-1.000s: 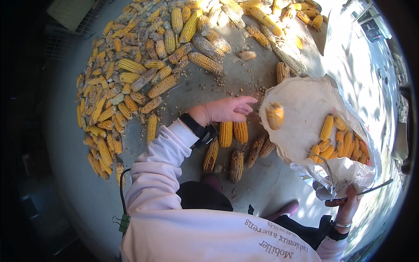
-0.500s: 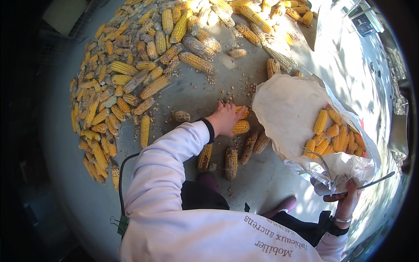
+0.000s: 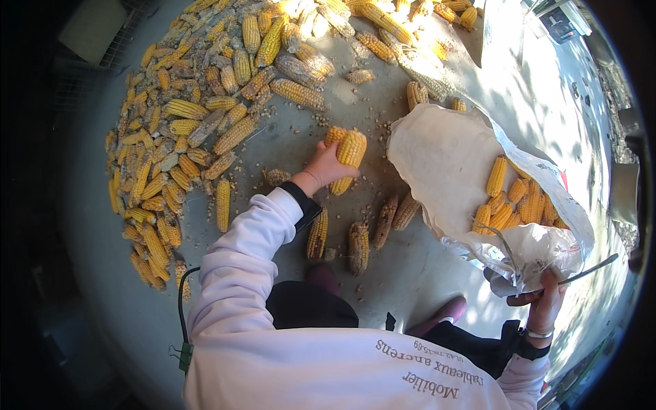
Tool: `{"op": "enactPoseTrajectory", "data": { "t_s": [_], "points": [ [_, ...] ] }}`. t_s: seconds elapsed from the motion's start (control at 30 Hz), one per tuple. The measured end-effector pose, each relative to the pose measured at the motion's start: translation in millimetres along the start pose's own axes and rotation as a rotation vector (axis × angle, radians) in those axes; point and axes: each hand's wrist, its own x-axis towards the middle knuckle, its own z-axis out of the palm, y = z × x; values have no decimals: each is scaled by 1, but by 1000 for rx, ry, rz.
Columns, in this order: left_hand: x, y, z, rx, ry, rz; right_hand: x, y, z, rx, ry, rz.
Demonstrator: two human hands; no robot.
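Two yellow corn cobs (image 3: 351, 156) are gripped in my left hand (image 3: 324, 168), closed round them just above the ground. One lies partly behind the other. At the right, my right hand (image 3: 547, 301) is closed on the gathered rim of a white sack (image 3: 437, 147). A thin grey rod (image 3: 591, 268) sticks out beside its fingers; whether the hand also holds it I cannot tell. The sack's mouth gapes, with several clean yellow cobs (image 3: 529, 205) inside. Nearer my feet lie dark, damaged cobs (image 3: 359, 247), and a short cob (image 3: 276, 177) sits by my left wrist.
A large heap of corn cobs (image 3: 184, 126), many greyish and mouldy, spreads over the ground at the left and far side. Loose kernels (image 3: 321, 117) are scattered between heap and sack. My pink shoes (image 3: 441, 316) stand at the near edge. A cable (image 3: 183, 301) hangs by my left sleeve.
My left hand has closed on the two cobs and lifted them, moving slightly left, away from the sack. The right hand stays at the sack's rim.
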Motion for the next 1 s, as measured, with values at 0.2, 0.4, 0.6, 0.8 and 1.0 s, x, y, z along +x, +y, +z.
{"op": "enactPoseTrajectory", "data": {
  "t_s": [0.2,0.4,0.6,0.8,1.0],
  "points": [
    [-19,87,-25,-1137,-513,348,4,-1,5,-29,-73,54],
    [-30,92,23,407,-823,775,1,-2,14,20,82,-36],
    [-40,22,168,725,-175,1794,1,-1,7,13,14,4],
    [38,4,54,1234,-28,810,2,6,-5,-36,-4,46],
    [-17,15,-4,959,-282,761,13,17,-13,-17,-35,7]
  ]
}}
